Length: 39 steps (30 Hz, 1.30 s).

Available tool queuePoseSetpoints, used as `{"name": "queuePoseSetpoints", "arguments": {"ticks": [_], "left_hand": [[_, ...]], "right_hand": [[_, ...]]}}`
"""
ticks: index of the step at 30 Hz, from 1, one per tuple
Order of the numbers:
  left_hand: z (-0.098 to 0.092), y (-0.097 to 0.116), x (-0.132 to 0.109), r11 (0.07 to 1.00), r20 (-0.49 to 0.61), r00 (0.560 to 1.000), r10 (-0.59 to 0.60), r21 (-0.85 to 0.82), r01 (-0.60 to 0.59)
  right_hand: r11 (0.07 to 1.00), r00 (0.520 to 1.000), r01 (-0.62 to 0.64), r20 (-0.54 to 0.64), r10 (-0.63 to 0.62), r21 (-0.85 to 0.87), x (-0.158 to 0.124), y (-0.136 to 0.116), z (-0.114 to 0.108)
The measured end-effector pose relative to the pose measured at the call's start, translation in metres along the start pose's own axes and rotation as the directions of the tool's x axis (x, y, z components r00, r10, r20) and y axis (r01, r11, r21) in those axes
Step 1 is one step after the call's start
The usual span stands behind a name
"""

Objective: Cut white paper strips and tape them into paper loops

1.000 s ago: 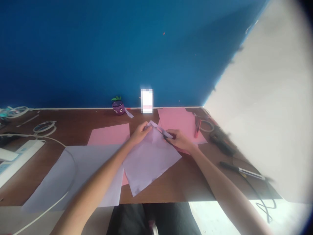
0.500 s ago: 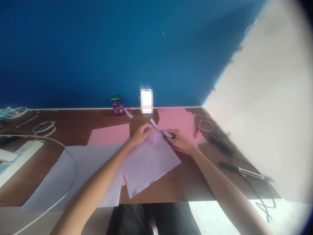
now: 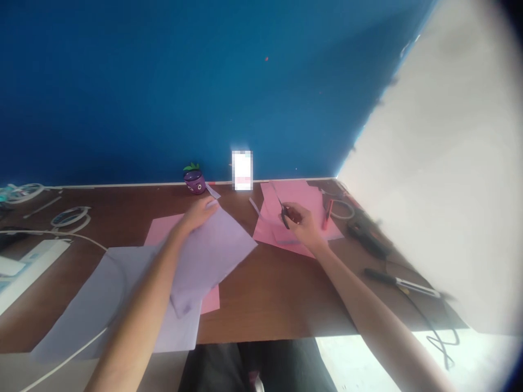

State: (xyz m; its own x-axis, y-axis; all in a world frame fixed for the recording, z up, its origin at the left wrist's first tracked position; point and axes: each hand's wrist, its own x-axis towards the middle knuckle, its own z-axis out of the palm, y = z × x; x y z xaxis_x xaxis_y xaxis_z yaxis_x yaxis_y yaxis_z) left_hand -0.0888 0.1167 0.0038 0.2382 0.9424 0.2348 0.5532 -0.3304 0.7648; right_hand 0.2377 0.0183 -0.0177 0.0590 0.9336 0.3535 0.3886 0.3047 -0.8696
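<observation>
My left hand grips the far edge of a lilac sheet of paper and holds it over the left pink sheet. My right hand is closed on a pair of scissors, their blades pointing up and away over the right pink sheet. A narrow cut strip of lilac paper lies on the brown table between my hands.
A larger lilac sheet lies at the left front under a white cable. A purple berry-shaped pot stands by the blue wall. Red pen, black tools and cords sit right; tape rolls far left.
The lilac sheet has been pulled left with my left hand, away from the scissors. A thin strip has come off and stays on the table. My right hand has lifted the scissors slightly back.
</observation>
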Motion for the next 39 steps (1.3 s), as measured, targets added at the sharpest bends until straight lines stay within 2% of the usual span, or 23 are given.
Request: {"name": "queuePoseSetpoints", "arguments": {"ticks": [1, 3, 5, 6, 7, 8, 9, 10, 11, 12, 14, 15, 16, 17, 19, 21, 24, 27, 32, 34, 36, 39], "left_hand": [[-0.010, -0.008, 0.003, 0.988, 0.013, 0.999, -0.038, 0.150, 0.035], [-0.028, -0.023, 0.006, 0.895, -0.157, 0.979, -0.130, 0.406, 0.184], [-0.039, -0.034, 0.006, 0.860, -0.286, 0.949, -0.130, 0.444, 0.252], [-0.040, -0.036, 0.005, 0.845, -0.390, 0.914, -0.110, 0.448, 0.293], [-0.039, -0.037, 0.004, 0.836, -0.514, 0.855, -0.068, 0.439, 0.330], [-0.035, -0.035, 0.003, 0.830, -0.580, 0.815, -0.024, 0.443, 0.339], [-0.028, -0.031, 0.002, 0.823, -0.598, 0.802, 0.015, 0.463, 0.329], [-0.018, -0.025, 0.002, 0.813, -0.554, 0.831, 0.056, 0.508, 0.284], [-0.006, -0.018, 0.002, 0.796, -0.464, 0.880, 0.097, 0.567, 0.211], [0.009, -0.008, 0.003, 0.778, -0.328, 0.936, 0.130, 0.619, 0.108], [0.042, 0.012, 0.005, 0.776, -0.160, 0.972, 0.171, 0.629, -0.033], [0.059, 0.022, 0.006, 0.779, -0.076, 0.978, 0.196, 0.618, -0.108], [0.076, 0.032, 0.007, 0.775, 0.026, 0.969, 0.248, 0.595, -0.214], [0.092, 0.041, 0.007, 0.772, 0.081, 0.954, 0.288, 0.570, -0.282], [0.117, 0.053, 0.007, 0.752, 0.165, 0.914, 0.371, 0.524, -0.400], [0.132, 0.057, 0.006, 0.749, 0.214, 0.894, 0.394, 0.490, -0.447], [0.137, 0.051, 0.005, 0.780, 0.240, 0.900, 0.364, 0.451, -0.435], [0.128, 0.042, 0.003, 0.821, 0.198, 0.929, 0.313, 0.436, -0.370], [0.116, 0.033, 0.000, 0.837, 0.198, 0.933, 0.300, 0.414, -0.357], [0.113, 0.031, -0.001, 0.840, 0.189, 0.938, 0.290, 0.420, -0.344], [0.112, 0.029, -0.001, 0.841, 0.178, 0.943, 0.280, 0.429, -0.330], [0.112, 0.026, -0.002, 0.831, 0.173, 0.941, 0.291, 0.442, -0.338]], "right_hand": [[0.999, 0.998, 0.013, -0.054, -0.016, -0.053, 0.000, -0.001, -0.001], [0.983, 0.985, 0.022, -0.163, -0.052, -0.182, 0.001, -0.001, -0.002], [0.947, 0.957, -0.003, -0.275, -0.090, -0.323, 0.002, 0.001, -0.004], [0.917, 0.938, -0.031, -0.329, -0.111, -0.397, 0.003, 0.003, -0.005], [0.881, 0.918, -0.064, -0.374, -0.133, -0.469, 0.004, 0.005, -0.006], [0.837, 0.901, -0.099, -0.406, -0.155, -0.538, 0.005, 0.009, -0.007], [0.790, 0.891, -0.129, -0.421, -0.173, -0.599, 0.005, 0.012, -0.008], [0.743, 0.889, -0.154, -0.420, -0.184, -0.651, 0.006, 0.015, -0.008], [0.701, 0.896, -0.168, -0.405, -0.185, -0.693, 0.007, 0.018, -0.009], [0.666, 0.909, -0.173, -0.378, -0.175, -0.725, 0.007, 0.021, -0.011], [0.622, 0.945, -0.167, -0.304, -0.120, -0.765, 0.008, 0.025, -0.014], [0.612, 0.961, -0.163, -0.266, -0.081, -0.774, 0.008, 0.026, -0.016], [0.608, 0.971, -0.166, -0.237, -0.038, -0.777, 0.008, 0.027, -0.018], [0.607, 0.975, -0.178, -0.221, 0.005, -0.774, 0.009, 0.028, -0.020], [0.602, 0.971, -0.230, -0.224, 0.086, -0.765, 0.009, 0.028, -0.023], [0.575, 0.959, -0.283, -0.240, 0.153, -0.768, 0.010, 0.026, -0.025], [0.516, 0.950, -0.308, -0.228, 0.213, -0.799, 0.010, 0.022, -0.025], [0.468, 0.955, -0.279, -0.193, 0.224, -0.838, 0.009, 0.020, -0.024], [0.370, 0.968, -0.204, -0.130, 0.216, -0.906, 0.006, 0.021, -0.023], [0.362, 0.980, -0.172, -0.122, 0.158, -0.916, 0.005, 0.021, -0.022], [0.385, 0.993, -0.115, -0.107, 0.044, -0.916, 0.005, 0.020, -0.021], [0.474, 0.993, 0.062, 0.008, -0.114, -0.878, 0.004, 0.018, -0.014]]}}
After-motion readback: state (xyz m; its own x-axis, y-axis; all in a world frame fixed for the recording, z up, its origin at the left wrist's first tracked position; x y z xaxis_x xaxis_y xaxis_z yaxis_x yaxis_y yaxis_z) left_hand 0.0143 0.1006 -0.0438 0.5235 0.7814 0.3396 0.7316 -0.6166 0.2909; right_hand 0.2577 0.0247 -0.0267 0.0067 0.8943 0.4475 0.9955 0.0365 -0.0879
